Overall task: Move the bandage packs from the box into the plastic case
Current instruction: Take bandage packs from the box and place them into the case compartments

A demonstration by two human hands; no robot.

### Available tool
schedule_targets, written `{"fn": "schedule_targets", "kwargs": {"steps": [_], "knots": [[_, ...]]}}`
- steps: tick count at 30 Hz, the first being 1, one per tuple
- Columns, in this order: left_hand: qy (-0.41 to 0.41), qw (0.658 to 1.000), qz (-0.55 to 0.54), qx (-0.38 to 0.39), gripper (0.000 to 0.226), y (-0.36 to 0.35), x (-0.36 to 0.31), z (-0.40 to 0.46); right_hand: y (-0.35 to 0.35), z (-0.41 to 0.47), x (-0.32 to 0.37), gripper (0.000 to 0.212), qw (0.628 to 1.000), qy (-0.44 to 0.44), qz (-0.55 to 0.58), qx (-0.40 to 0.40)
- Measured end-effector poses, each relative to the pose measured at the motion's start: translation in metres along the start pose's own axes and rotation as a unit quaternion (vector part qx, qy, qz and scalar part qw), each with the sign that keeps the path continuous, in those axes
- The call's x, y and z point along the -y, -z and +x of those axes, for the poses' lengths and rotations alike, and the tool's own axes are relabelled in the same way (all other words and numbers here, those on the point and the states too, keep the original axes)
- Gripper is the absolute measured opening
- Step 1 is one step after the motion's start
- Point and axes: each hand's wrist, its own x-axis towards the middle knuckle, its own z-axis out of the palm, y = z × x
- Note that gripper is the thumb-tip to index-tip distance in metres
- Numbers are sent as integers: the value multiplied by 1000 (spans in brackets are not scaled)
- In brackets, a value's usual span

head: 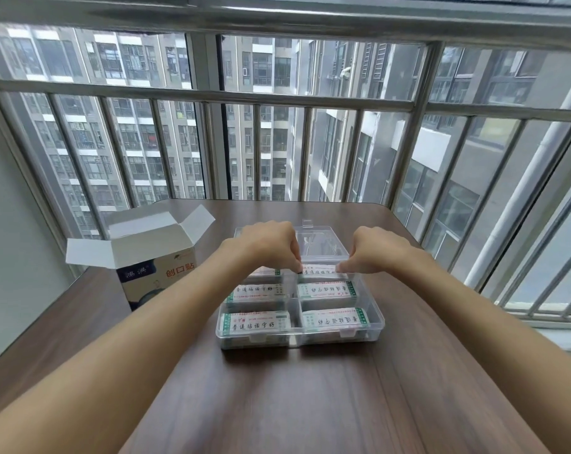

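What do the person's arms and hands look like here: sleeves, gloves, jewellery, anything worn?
Both forearms are bare as far as the frame shows, with no sleeve edge in view. The left hand and right hand wear no gloves. No watch, bracelet or wristband shows on either wrist, and no ring is visible, though the fingers are mostly hidden behind the knuckles. No markings or cables anywhere.

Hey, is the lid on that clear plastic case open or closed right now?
Open. The lid is swung back behind the plastic case, and both hands, left hand and right hand, pinch a bandage pack over the far right compartment.
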Motion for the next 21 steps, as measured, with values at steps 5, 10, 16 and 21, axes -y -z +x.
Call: {"fn": "schedule_targets", "kwargs": {"steps": [5,10,16,21], "knots": [[-13,998,-36,-52,20,9,-1,-17,16,-5,-4,29,998,19,55,6],[-30,961,-145,-235,16,39,21,-75,43,-32,15,23,987,99,116,-53],[110,866,-98,-478,18,31,101,-126,26,-45,106,43,905,367,138,-165],[215,855,-249,-401,22,0,138,-137,-11,-38,146,48,881,418,-29,-219]]}}
